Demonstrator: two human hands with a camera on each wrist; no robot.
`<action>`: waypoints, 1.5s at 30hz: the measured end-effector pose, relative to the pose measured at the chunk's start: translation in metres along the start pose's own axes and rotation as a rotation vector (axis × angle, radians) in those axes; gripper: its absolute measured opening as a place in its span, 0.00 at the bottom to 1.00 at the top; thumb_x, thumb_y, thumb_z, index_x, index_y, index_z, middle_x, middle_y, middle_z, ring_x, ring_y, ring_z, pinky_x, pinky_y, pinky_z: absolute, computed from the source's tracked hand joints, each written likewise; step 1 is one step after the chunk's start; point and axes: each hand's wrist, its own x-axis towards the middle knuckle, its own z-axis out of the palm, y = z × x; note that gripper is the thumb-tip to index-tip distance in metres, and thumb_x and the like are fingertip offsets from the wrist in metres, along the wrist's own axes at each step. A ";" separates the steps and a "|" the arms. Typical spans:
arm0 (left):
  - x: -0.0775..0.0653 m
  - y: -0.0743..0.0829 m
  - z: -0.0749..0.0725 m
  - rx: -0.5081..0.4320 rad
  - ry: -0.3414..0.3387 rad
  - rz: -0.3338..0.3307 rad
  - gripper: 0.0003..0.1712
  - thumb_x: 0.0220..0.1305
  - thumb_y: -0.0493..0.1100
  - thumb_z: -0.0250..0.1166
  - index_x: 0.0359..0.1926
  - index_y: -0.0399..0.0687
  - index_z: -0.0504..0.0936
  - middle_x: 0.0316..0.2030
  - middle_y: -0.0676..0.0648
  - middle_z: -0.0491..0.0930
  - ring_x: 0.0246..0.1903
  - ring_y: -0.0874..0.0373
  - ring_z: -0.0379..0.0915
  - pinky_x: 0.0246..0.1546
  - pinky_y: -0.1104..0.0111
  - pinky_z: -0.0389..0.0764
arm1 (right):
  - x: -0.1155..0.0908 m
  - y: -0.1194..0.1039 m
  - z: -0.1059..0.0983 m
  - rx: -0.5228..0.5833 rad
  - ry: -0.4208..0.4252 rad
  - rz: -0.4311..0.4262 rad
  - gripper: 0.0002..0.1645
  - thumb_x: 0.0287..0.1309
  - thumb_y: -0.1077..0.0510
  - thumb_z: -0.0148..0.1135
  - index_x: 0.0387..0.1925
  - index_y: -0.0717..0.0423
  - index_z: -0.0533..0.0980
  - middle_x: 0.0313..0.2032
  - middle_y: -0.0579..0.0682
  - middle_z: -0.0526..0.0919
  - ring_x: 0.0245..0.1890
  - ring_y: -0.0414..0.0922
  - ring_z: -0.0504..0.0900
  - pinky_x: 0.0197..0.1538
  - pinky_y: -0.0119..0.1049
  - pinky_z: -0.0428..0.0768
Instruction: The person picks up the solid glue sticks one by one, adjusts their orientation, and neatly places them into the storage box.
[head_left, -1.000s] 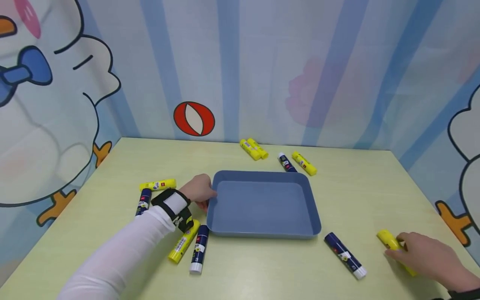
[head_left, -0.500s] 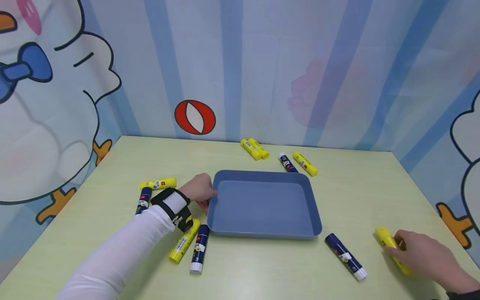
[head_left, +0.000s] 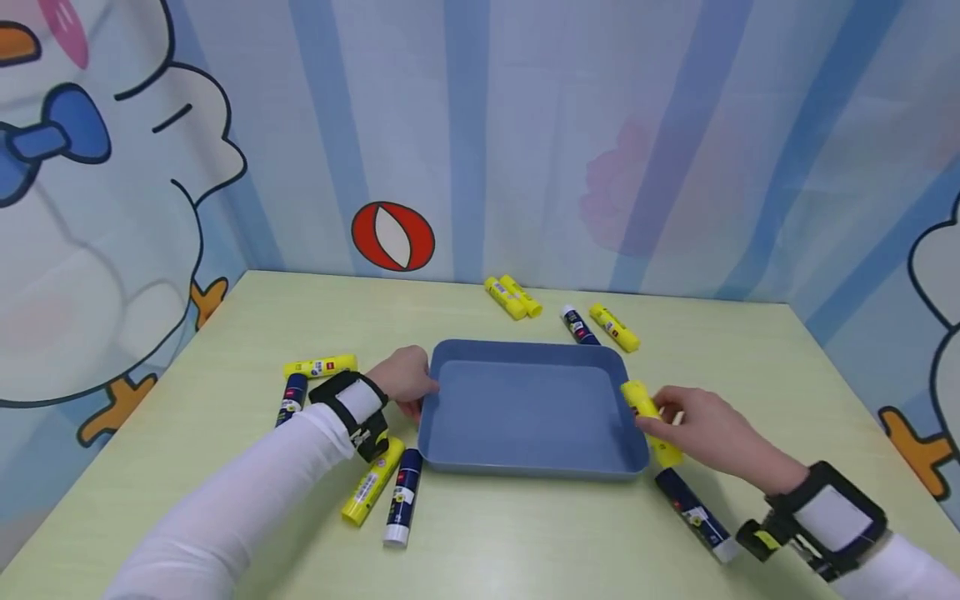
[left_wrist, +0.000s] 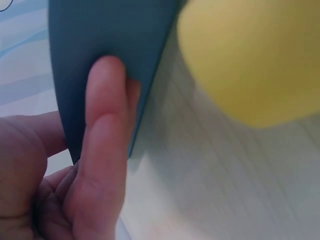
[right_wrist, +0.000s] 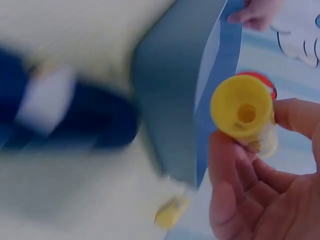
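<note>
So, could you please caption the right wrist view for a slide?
Right hand holds a yellow glue stick near the tray, a navy glue stick blurred.

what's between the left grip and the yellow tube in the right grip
The blue tray lies between them, as the head view shows.

The place looked like a booth dressed for children, either a craft corner or a recording set; which, could not be told. A creased, blue-striped backdrop (head_left: 525, 142) rose just behind the table (head_left: 555, 542), printed with a white cartoon figure (head_left: 75, 333) in a blue bow (head_left: 78, 122), a red ball (head_left: 415, 237) and a faint pink flower (head_left: 615, 196). It flanked both sides too. The pale tabletop bore glue sticks (head_left: 402, 497) and a tray (head_left: 536, 408); black gear (head_left: 337, 386) was strapped at the wrists.
</note>
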 end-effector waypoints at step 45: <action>-0.001 -0.004 -0.005 0.021 -0.032 0.055 0.25 0.66 0.38 0.61 0.10 0.41 0.72 0.10 0.47 0.78 0.10 0.59 0.76 0.15 0.72 0.74 | 0.151 -0.153 0.107 -0.022 -0.411 0.058 0.21 0.61 0.46 0.65 0.35 0.61 0.73 0.23 0.54 0.82 0.16 0.47 0.83 0.21 0.35 0.80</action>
